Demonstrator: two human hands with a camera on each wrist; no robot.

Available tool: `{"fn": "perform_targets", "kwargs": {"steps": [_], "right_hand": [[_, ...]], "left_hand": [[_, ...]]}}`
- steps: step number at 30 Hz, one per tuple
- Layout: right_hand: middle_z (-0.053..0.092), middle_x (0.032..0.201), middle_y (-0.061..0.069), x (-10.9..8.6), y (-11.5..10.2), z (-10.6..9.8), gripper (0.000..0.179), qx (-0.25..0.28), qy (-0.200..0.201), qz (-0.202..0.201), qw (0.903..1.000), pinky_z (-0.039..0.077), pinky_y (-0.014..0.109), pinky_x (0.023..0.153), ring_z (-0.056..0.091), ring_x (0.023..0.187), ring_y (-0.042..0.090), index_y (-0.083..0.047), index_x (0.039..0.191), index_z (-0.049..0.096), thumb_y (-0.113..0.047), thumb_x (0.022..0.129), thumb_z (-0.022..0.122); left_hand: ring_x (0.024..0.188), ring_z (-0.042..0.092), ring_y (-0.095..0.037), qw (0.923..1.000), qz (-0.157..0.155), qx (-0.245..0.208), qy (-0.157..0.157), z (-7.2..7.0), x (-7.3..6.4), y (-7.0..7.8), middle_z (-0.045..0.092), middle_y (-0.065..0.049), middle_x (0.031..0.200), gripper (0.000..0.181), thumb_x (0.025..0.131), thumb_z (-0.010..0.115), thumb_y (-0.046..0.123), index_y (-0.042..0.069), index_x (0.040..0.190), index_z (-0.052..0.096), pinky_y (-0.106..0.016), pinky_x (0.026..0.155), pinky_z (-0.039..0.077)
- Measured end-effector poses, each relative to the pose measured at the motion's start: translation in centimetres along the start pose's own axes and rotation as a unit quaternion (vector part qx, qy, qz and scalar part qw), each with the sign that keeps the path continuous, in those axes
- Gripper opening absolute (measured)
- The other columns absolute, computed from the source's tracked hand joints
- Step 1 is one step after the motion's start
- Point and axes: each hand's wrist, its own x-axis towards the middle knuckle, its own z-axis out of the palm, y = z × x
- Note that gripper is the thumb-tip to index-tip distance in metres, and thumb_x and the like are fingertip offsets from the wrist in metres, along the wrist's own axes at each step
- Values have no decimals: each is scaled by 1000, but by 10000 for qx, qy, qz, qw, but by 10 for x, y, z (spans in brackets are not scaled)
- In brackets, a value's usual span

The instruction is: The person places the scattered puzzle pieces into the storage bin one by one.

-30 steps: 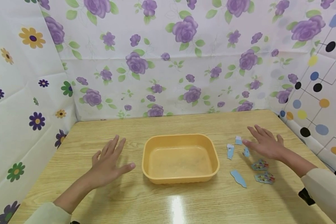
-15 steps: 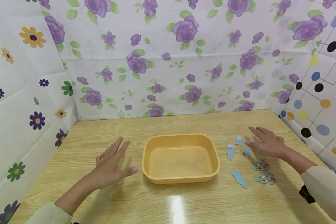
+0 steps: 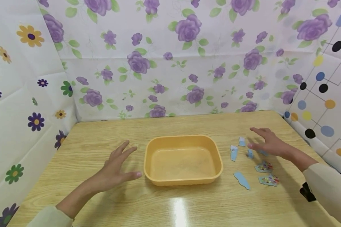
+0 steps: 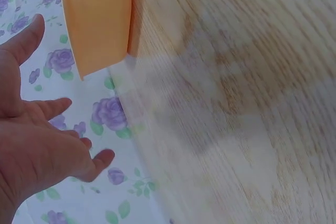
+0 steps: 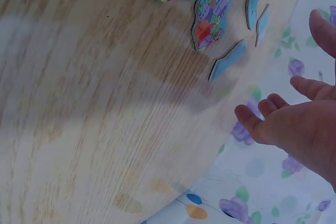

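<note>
My left hand (image 3: 112, 173) hovers over the table just left of a yellow plastic basin (image 3: 183, 182), thumb pointing at its rim and fingers spread. Over the right side of the table my right hand (image 3: 274, 145) is held out, fingers extended and holding nothing. Flat puzzle pieces lie below and beside it: two with a colourful map print, a nearer map piece (image 3: 268, 180) and a farther map piece (image 3: 263, 167), and several light-blue ones, such as a long blue piece (image 3: 242, 180). Another blue piece (image 5: 227, 60) shows near my right fingers in the right wrist view.
The wooden table (image 3: 125, 208) ends at a rose-printed cloth (image 3: 159, 85) behind. A flower-patterned cloth (image 3: 22, 132) hangs at the left, and a dotted cloth (image 3: 326, 94) at the right.
My left hand has shifted right, closer to the basin. My right hand has turned slightly, its fingers closer together in view. The basin and pieces stay in place.
</note>
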Motion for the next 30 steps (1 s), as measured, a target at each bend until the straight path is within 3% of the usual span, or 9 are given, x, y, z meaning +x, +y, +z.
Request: {"fn": "perform_targets", "kwargs": {"steps": [4, 10, 14, 18, 30], "right_hand": [[6, 144, 40, 1, 2, 0, 85, 75, -79, 9, 9999, 32, 77, 87, 10, 129, 62, 1, 152, 14, -36, 93, 64], [8, 143, 39, 6, 5, 1, 87, 164, -176, 32, 9997, 34, 75, 88, 14, 128, 59, 1, 151, 16, -35, 91, 67], [8, 142, 38, 9, 10, 3, 88, 365, -240, 34, 9990, 38, 73, 89, 19, 126, 58, 2, 151, 15, -33, 91, 68], [9, 140, 37, 12, 14, 5, 89, 511, -299, 127, 9982, 41, 69, 89, 21, 125, 59, 3, 151, 14, -33, 90, 69], [9, 139, 40, 20, 19, 7, 84, 819, -328, 189, 9959, 38, 72, 94, 21, 124, 61, 5, 149, 17, -28, 91, 68]], "left_hand": [[140, -4, -51, 9997, 106, -222, -43, 1, 1, 1, -2, -17, 159, 82, 84, 74, 40, 11, 149, 32, -89, 91, 13], [139, 3, -47, 9983, 109, -574, -79, 7, 2, 0, 2, -18, 158, 83, 83, 75, 39, 10, 147, 33, -77, 100, 29], [138, 9, -44, 9949, 54, -998, -121, 13, 4, -2, 6, -19, 157, 82, 82, 76, 37, 9, 146, 33, -67, 106, 32], [137, 16, -46, 9907, -55, -1334, -248, 18, 5, -2, 5, -17, 157, 80, 83, 76, 35, 9, 146, 34, -66, 107, 32], [137, 19, -44, 9876, -116, -1546, -262, 23, 8, -2, 10, -16, 154, 81, 80, 79, 32, 8, 144, 36, -61, 107, 37]]}}
